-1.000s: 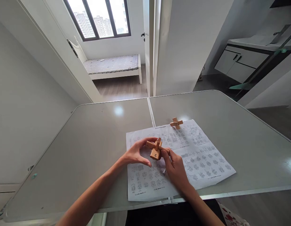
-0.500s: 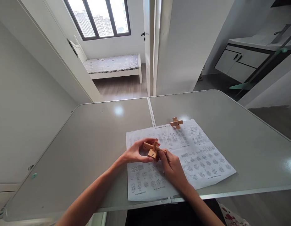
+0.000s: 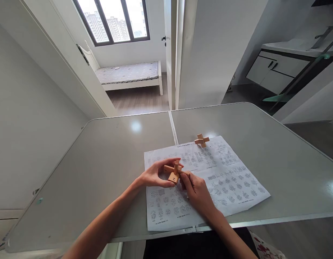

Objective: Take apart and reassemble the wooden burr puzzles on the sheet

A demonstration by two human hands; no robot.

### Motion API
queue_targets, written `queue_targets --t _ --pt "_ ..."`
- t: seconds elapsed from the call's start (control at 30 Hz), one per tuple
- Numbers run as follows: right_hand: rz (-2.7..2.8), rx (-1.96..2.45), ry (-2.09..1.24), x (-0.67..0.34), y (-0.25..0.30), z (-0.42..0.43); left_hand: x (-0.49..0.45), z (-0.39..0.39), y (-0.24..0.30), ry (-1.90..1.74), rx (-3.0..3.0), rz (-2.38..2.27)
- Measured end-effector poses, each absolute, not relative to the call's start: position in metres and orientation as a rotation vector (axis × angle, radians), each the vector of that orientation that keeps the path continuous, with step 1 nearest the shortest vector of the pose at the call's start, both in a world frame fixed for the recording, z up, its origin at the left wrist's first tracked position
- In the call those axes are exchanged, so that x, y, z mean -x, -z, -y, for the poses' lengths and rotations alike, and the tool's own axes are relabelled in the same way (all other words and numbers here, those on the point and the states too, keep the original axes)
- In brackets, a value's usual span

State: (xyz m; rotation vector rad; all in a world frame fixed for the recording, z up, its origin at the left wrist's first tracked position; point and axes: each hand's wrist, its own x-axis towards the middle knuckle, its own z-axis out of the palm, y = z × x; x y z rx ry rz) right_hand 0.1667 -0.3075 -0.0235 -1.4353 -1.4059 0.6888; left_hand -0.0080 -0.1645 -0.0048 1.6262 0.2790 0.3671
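Between my two hands is a wooden burr puzzle [image 3: 174,176], its crossed sticks pointing several ways and a "2" marked on the near block. My left hand [image 3: 155,175] curves round its left side, thumb at the near block and fingers behind. On the right, my right hand [image 3: 195,185] pinches the stick that points that way. Beneath both hands lies a creased instruction sheet [image 3: 228,180] printed with small puzzle drawings. A second wooden burr puzzle [image 3: 201,140], cross-shaped, rests at the sheet's far edge.
The grey table [image 3: 107,154] has a seam strip [image 3: 172,127] across its middle and a metal-trimmed edge. Beyond it are an open door [image 3: 170,54], a bed [image 3: 131,73] under a window, and a sink cabinet [image 3: 279,66] at the right.
The held puzzle has tilted slightly, and its upright stick has shifted a little left. Both hands keep nearly the same grip. The other puzzle stays where it was.
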Motion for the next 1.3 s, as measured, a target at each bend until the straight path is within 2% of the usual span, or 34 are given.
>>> queue_targets --t 0.47,1.3 --pt "1.418 1.449 -0.576 -0.1662 0.0228 0.3088 0.0054 0.1657 0.0032 -0.379 -1.593 -0.25" --pt "1.367 1.446 -0.588 -0.1667 0.025 0.3084 0.0039 0.1734 -0.0003 -0.415 -1.583 -0.267"
